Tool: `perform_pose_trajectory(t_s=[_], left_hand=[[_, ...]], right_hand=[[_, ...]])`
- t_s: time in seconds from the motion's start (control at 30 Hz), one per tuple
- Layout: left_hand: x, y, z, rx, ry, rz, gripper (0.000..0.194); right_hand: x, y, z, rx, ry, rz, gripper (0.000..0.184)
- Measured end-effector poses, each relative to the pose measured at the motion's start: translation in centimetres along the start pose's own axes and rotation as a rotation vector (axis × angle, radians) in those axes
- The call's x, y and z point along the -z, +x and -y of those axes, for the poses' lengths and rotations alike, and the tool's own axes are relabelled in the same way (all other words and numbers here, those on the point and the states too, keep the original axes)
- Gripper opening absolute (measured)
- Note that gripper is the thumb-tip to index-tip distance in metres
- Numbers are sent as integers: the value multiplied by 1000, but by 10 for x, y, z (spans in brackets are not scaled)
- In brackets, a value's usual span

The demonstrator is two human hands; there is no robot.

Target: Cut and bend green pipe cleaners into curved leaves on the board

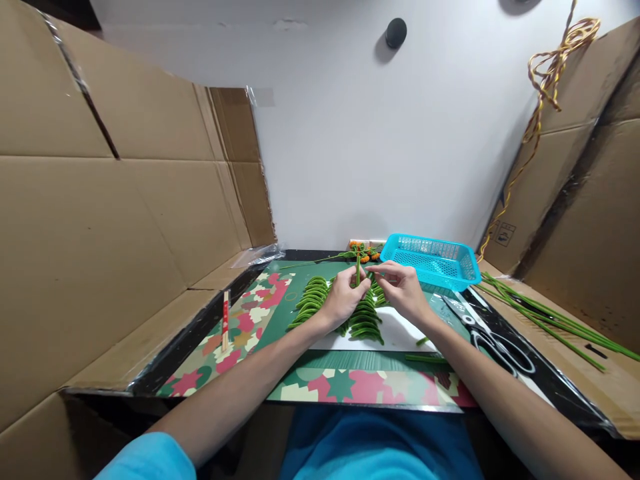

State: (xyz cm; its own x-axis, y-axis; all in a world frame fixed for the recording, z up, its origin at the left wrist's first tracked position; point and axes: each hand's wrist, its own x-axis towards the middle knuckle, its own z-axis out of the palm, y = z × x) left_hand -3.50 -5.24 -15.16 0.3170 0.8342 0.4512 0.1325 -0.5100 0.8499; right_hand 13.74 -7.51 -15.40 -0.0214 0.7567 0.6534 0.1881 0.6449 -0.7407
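Observation:
Upright in my left hand [345, 298] is a green pipe cleaner stem [358, 268], pinched between thumb and fingers above the mat. My right hand [401, 288] is closed beside it, its fingertips pinching a green pipe cleaner end close to the left thumb; the exact grip is partly hidden. Below the hands, a row of curved, fuzzy green pipe cleaner pieces [367, 325] lies over white paper [395, 328]. Another row of curved green pieces [312, 300] is left of my left hand. Short green pieces [425, 359] lie under my right forearm.
A blue plastic basket [430, 244] stands at the back right, beside orange flowers [370, 255]. Scissors [500, 350] and long green pipe cleaners [550, 319] lie to the right. Wrapped chopsticks [225, 323] rest on the patterned mat [345, 388]. Cardboard walls [150, 213] flank the table.

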Motion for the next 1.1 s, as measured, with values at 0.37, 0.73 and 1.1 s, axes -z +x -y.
perform_pose_trajectory(t_s=[0.37, 0.73, 1.1], left_hand=[[-2, 2, 3, 30, -48, 11, 31], [-3, 0, 1, 70, -113, 50, 43], [-3, -1, -5, 67, -121, 91, 39]], right_hand=[[0, 1, -5, -45, 66, 19, 30], [-1, -2, 0, -108, 113, 50, 30], [2, 0, 1, -189, 198, 14, 33]])
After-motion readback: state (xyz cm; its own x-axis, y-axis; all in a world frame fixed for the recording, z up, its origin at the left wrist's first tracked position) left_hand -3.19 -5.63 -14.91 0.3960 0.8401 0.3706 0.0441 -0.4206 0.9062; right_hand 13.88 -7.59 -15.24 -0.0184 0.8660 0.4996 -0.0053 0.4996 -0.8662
